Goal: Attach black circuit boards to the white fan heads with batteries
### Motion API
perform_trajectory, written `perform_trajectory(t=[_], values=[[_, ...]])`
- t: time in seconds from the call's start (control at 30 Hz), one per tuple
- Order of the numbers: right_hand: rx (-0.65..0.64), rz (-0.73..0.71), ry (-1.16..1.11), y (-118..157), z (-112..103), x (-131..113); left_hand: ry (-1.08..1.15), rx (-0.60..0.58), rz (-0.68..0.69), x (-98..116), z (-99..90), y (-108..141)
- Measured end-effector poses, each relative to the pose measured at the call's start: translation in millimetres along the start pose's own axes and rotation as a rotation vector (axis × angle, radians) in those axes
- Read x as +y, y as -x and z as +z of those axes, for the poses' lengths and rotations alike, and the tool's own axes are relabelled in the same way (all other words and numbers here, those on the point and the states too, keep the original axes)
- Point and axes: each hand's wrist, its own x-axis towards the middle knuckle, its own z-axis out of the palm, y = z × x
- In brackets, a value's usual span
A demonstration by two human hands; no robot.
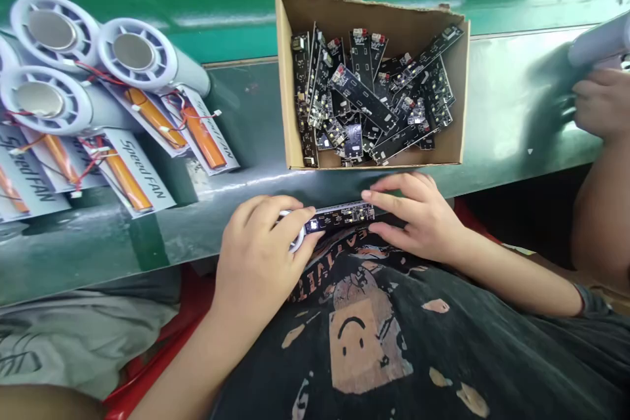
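Note:
A long black circuit board [339, 216] with small gold and white components lies level in front of my shirt. My left hand [260, 243] is closed around its left end, with thumb and index finger on either side of it. Part of a white ring [296, 241] shows under those same fingers; the rest of that piece is hidden by the hand. At the board's right end my right hand [418, 216] has its fingers apart. Its index fingertip touches or nearly touches the board's upper corner, and the thumb is just below.
Beyond my hands stands an open cardboard box [283, 79] heaped with similar boards [364, 98]. At left are several white fan bodies [138, 52] with orange batteries [204, 134] and wires on "SpeedFAN" panels [142, 170]. Another person's hand [603, 102] holds a white cylinder [598, 39] at right.

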Motion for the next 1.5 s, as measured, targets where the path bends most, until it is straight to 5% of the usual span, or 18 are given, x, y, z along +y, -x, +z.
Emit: perform_trajectory(t=[0.23,0.7,0.83,1.03,1.33,1.5], values=[[0.013,-0.068,0.249,26,2,-8,-0.048,-0.012,0.029,2,-1.7,-2],[-0.201,0.154,-0.108,17,-12,1,-0.056,-0.032,0.002,8,-3.5,-1],[-0.077,-0.01,-0.147,-2,-18,-3,-0.026,-0.045,-0.022,8,-4.3,-5],[-0.01,-0.356,0.187,-21,12,-5,0.013,-0.047,0.015,5,-4.4,-4],[0.094,-0.396,0.321,-16,28,2,0.06,0.03,0.026,6,-1.6,0],[0.138,-0.38,0.285,-15,39,8,0.124,0.259,-0.038,-7,-21.5,15]])
